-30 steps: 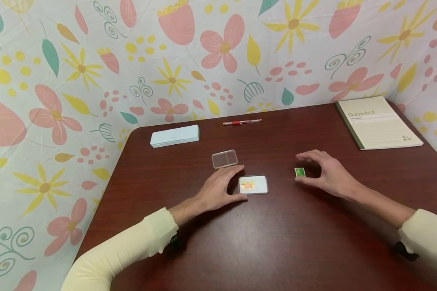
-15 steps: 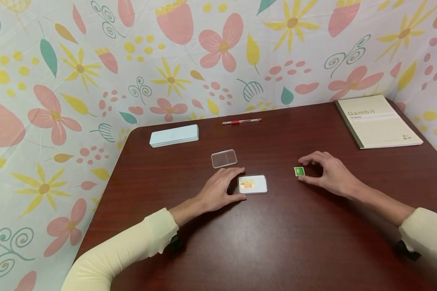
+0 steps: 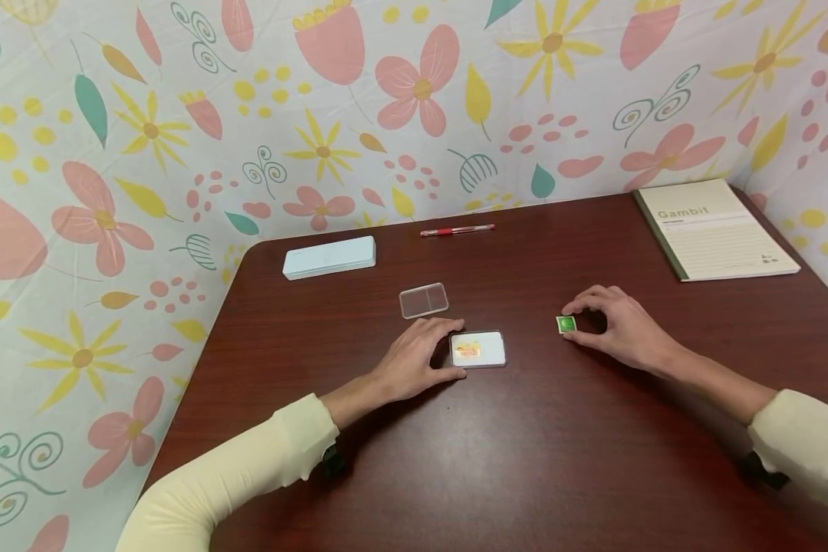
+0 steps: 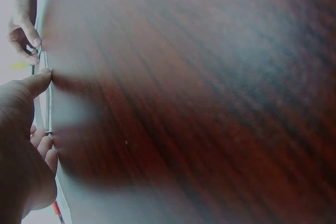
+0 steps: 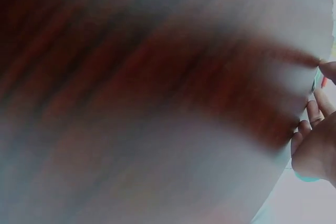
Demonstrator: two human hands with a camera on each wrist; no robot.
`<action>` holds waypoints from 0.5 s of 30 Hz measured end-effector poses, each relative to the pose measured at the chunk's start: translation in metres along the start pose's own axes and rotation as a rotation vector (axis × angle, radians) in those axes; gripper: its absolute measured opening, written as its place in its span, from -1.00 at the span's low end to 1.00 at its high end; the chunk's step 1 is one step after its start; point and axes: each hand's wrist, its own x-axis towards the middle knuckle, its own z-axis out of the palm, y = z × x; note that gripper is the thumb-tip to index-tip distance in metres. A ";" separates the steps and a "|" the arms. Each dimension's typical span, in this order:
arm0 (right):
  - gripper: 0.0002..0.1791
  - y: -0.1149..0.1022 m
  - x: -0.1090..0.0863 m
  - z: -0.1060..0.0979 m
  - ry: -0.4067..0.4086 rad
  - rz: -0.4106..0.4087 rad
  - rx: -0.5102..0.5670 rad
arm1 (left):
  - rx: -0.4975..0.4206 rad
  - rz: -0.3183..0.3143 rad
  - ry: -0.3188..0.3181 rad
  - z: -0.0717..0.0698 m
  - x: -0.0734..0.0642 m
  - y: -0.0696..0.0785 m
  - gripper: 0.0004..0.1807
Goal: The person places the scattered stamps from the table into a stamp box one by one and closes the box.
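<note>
My left hand holds the left end of a clear flat case, fingertips at its far edge and thumb at its near edge. Inside the case lies a white insert with a small orange-and-yellow picture on its left half. To the right, my right hand pinches a small green stamp with a white border between thumb and index finger, low over the table. The left wrist view shows the thumb against the case's thin edge. In the right wrist view the hand appears only at the right edge.
A clear lid lies just behind the case on the dark wooden table. Farther back are a pale blue box and a red pen. A notebook lies at the back right. Patterned cloth hangs behind.
My right index finger and thumb have closed in on the green stamp, which lay between the spread fingers before. The left hand and the case have stayed in place.
</note>
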 end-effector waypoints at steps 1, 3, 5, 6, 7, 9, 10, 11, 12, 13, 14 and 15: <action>-0.63 0.000 0.000 0.000 -0.002 0.003 -0.002 | 0.001 -0.002 -0.001 0.000 0.000 0.000 -0.12; -0.63 0.000 0.001 0.000 -0.007 0.006 -0.007 | -0.001 -0.005 -0.002 0.000 0.000 0.000 -0.12; -0.64 0.001 0.001 0.001 -0.013 0.008 -0.009 | -0.004 -0.007 -0.002 0.000 0.000 0.000 -0.13; -0.65 0.001 0.001 0.001 -0.014 0.008 -0.009 | -0.006 -0.007 -0.001 0.000 0.000 0.000 -0.12; -0.66 0.001 0.001 0.001 -0.017 0.008 -0.008 | -0.007 -0.007 0.000 0.000 0.000 0.000 -0.13; -0.67 0.001 0.001 0.002 -0.021 0.009 -0.007 | -0.007 -0.007 0.001 0.000 0.000 0.001 -0.13; -0.68 0.000 0.001 0.001 -0.023 0.011 -0.004 | -0.005 -0.007 0.001 0.000 0.000 0.001 -0.13; -0.69 -0.001 0.002 0.001 -0.025 0.013 -0.003 | -0.004 -0.007 0.001 0.000 0.000 0.000 -0.13; -0.69 -0.002 0.002 0.000 -0.029 0.014 -0.002 | -0.004 -0.007 0.000 0.000 0.000 0.001 -0.12; -0.70 -0.003 0.001 0.000 -0.032 0.016 -0.002 | -0.003 -0.008 -0.002 0.000 0.000 0.001 -0.12; -0.71 -0.004 0.002 -0.001 -0.035 0.018 -0.002 | -0.003 -0.010 -0.004 0.000 0.000 0.001 -0.12; -0.71 -0.004 0.002 -0.001 -0.038 0.019 -0.002 | -0.003 -0.011 -0.006 -0.001 0.000 0.001 -0.12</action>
